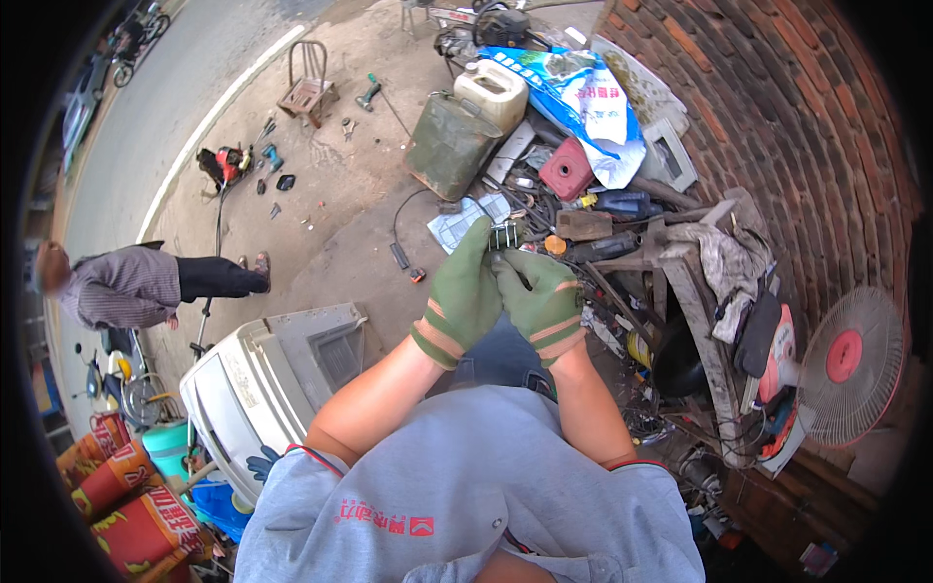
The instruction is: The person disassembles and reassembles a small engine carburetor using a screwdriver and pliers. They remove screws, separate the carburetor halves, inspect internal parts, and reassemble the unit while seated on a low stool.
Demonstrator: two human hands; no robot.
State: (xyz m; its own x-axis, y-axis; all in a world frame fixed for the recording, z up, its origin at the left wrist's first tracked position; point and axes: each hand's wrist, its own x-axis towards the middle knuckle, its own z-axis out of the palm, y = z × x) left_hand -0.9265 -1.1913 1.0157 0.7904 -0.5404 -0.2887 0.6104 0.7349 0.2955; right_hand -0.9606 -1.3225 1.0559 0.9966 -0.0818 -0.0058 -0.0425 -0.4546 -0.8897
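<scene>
Out past the grey shirt (573, 496), up in midair: one small metal part (503, 235), silvery and ridged, exact kind too tiny to tell. Left hand (457, 296) with its grip closed down, looks to be pinching the part's left side. Right hand (537, 296) just beside, fingertips bunched near the lower end; can't tell if clamped or only touching. Probably light and stiff, not too fragile, maybe slippery if oily, and fiddly to feel through knit fabric. Best to pinch by the darker lower end and go easy on the thin ridges. Just beyond, an olive-green jerrycan (450, 146) and a red square housing (567, 169).
</scene>
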